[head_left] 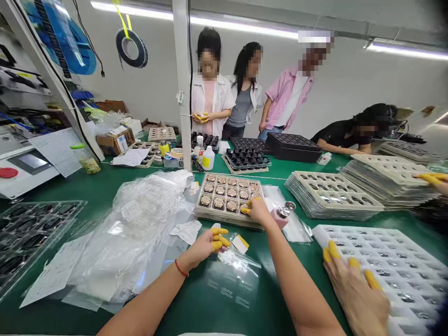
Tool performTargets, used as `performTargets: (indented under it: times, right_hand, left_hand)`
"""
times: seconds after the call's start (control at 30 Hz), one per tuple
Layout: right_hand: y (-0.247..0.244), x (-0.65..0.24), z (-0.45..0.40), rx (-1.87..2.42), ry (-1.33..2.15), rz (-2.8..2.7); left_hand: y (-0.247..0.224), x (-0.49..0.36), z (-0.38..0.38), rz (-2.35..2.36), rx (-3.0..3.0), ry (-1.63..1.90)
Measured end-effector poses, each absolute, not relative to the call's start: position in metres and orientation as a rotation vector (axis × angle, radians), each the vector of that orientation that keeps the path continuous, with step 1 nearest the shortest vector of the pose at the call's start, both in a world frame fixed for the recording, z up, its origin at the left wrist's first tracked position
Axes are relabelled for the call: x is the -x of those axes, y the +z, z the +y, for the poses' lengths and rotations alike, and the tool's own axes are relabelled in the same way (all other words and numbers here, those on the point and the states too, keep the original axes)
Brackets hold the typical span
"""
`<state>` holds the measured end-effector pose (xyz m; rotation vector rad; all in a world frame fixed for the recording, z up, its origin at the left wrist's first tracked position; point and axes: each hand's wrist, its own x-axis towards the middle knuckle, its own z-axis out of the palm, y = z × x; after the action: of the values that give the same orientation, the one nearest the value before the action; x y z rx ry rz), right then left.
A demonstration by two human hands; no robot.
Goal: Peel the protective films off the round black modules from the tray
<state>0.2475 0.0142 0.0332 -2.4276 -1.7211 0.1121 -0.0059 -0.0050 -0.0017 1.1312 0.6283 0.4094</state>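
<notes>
A beige tray (229, 221) holds rows of round gold-coloured watch parts in square cells. My right hand (261, 211), with yellow finger covers, reaches into its front right corner, thumb and finger closed at a round part (244, 206). In front of the tray, my left hand (206, 243) hangs over the table, its yellow-covered fingers slightly curled and apart, with nothing visible in them. A small white and yellow packet (240, 244) lies to its right, and clear plastic film (233, 280) lies below. A crumpled white tissue (186, 231) is left of the hand.
Piled clear plastic bags (136, 233) cover the left side. A pink bottle (280, 215) stands beside the tray. Stacked trays (332, 205) and a white foam tray (388, 238) are at right, with another person's hand (357, 289) on the foam. Several people are across the table.
</notes>
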Motion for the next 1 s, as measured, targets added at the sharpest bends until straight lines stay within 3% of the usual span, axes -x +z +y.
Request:
performTargets:
  times: [0.3,0.5,0.6,0.83,1.0]
  right_hand:
    - [0.034,-0.233,0.001,2.367,0.129,-1.613]
    - [0.024,-0.168,-0.039,1.579,0.152,-1.845]
    - [0.005,-0.137,-0.058,1.379,0.131,-2.032]
    - [-0.028,-0.141,-0.055,1.454,0.075,-1.856]
    - [-0.034,-0.137,-0.061,1.598,0.27,-1.818]
  left_hand:
    - [-0.007,0.017,-0.012,0.692,-1.128,0.281]
    - [-0.011,0.021,-0.008,0.57,-1.12,0.321]
    - [-0.015,0.024,-0.004,0.511,-1.191,0.381]
    - [-0.025,0.022,-0.005,0.629,-1.498,0.505]
    - [-0.032,0.02,-0.009,0.76,-1.581,0.475]
